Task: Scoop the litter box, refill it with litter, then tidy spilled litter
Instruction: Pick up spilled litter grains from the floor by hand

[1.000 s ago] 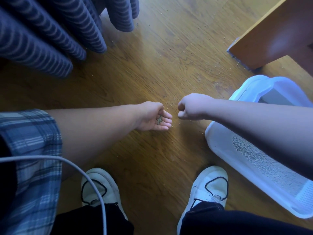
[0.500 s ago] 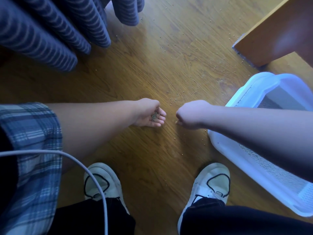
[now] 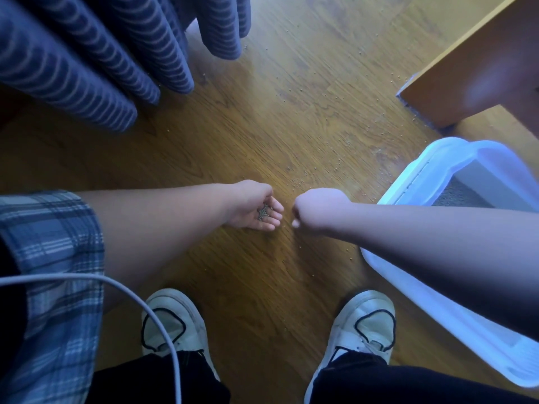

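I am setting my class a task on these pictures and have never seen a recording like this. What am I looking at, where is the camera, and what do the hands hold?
There is no machine here. A person wears a wide-angle camera on the head, so the view looks forward and down in front of them. All the pictures come from that one camera.

The left hand lies palm up and cupped, with a small heap of grey litter grains in it. The right hand is just beside it, curled with the knuckles up. Whether it pinches a grain is hidden.

More spilled grains dot the wooden floor. On the right stands the white litter box, with grey litter inside. At top left hangs blue striped fabric.
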Available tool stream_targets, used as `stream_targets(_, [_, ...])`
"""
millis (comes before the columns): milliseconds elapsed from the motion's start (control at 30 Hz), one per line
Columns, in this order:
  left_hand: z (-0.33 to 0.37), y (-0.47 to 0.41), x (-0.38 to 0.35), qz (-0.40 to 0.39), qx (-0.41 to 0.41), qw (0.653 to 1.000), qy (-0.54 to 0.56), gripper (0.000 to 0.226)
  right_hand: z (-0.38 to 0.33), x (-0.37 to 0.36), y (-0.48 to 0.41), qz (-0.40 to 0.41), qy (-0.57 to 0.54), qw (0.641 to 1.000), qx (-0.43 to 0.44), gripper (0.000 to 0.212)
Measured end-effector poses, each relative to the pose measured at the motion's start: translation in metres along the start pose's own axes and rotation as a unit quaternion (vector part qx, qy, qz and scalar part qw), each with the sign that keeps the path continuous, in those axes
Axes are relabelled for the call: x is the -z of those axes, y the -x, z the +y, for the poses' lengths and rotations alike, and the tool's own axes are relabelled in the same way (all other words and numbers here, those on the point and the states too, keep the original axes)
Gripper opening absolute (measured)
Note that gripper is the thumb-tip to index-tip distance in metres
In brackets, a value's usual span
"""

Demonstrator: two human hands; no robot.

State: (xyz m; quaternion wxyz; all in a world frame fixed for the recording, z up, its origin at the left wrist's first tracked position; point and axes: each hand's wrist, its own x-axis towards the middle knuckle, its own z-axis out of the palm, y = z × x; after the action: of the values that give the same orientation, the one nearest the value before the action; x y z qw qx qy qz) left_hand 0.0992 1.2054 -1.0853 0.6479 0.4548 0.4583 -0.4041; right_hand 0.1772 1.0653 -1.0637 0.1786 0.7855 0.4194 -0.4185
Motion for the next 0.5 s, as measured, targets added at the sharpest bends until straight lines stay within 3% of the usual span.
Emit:
stream_targets(167, [-0.003, -0.003, -0.005, -0.043, -0.011, 0.998, 0.055, 0.036, 0.004, 0.009, 0.011, 0.049, -0.202, 0.976, 0.069, 0.023])
stream_targets(233, [-0.003, -0.004, -0.008, -0.069, -0.012, 0.994, 0.088, 0.041, 0.005, 0.013, 0.016, 0.048, -0.226, 0.969, 0.087, 0.019])
stream_targets(400, [0.003, 0.001, -0.005, -0.049, -0.009, 0.998, 0.034, 0.039, 0.034, 0.017, -0.007, 0.114, -0.132, 0.985, 0.001, 0.027])
stream_targets(500, [0.003, -0.002, 0.001, -0.022, -0.003, 0.999, 0.037, 0.038, 0.046, 0.022, -0.021, 0.096, -0.020, 0.995, -0.035, 0.030])
